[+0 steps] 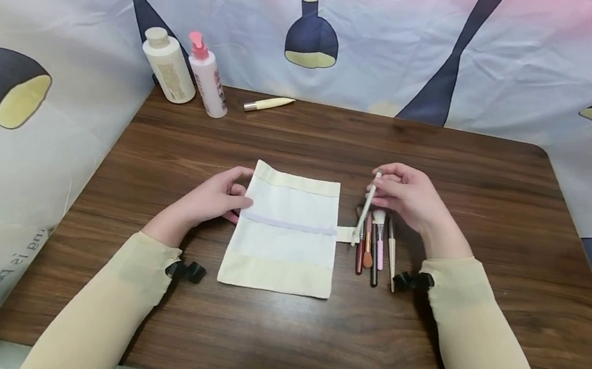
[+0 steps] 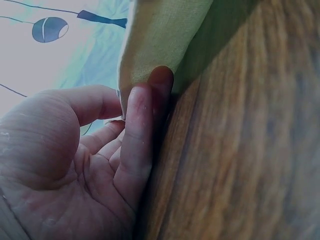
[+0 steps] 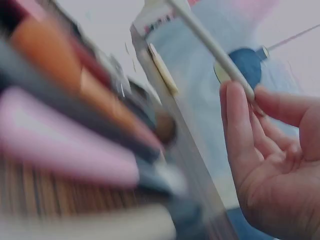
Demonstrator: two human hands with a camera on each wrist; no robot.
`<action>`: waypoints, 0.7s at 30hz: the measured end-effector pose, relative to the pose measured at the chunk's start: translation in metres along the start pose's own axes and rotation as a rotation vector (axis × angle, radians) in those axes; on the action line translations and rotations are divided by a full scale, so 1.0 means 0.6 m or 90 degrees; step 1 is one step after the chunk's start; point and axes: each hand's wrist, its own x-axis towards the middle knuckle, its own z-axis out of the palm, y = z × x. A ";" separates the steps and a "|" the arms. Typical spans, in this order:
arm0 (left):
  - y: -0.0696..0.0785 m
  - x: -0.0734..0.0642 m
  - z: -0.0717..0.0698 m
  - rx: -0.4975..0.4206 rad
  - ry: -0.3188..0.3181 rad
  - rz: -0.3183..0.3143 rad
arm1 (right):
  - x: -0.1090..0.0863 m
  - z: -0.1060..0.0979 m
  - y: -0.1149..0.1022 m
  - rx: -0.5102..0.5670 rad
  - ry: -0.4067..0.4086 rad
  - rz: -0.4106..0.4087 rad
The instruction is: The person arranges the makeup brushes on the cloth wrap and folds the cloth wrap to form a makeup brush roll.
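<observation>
A cream and white cloth brush roll (image 1: 289, 247) lies unfolded on the table, a pale lilac band across its middle and a short tab at its right side. My left hand (image 1: 218, 195) pinches its left edge; in the left wrist view, thumb and fingers clasp the raised cloth (image 2: 155, 40). My right hand (image 1: 409, 198) holds a slim pale stick (image 1: 367, 206), probably a makeup brush, by its upper end between thumb and fingers. Its lower end is over the tab, too small to identify. Several makeup brushes (image 1: 378, 248) lie side by side beneath and beside the right hand.
At the table's back left stand a white capped bottle (image 1: 169, 66) and a pink pump bottle (image 1: 208, 80). A cream pen-like item (image 1: 269, 104) lies near the back edge. A printed curtain (image 1: 378, 41) hangs behind the dark wooden table (image 1: 493, 188).
</observation>
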 end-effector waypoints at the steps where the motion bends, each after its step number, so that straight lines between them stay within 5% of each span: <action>1: 0.001 0.000 0.000 0.001 0.001 0.000 | 0.007 0.010 0.000 0.007 0.009 0.002; 12: 0.004 0.002 0.004 0.011 0.005 0.003 | 0.061 0.070 0.008 -0.067 0.128 0.006; 21: 0.003 0.003 0.004 0.023 0.009 -0.006 | 0.078 0.092 0.021 -0.165 0.097 0.035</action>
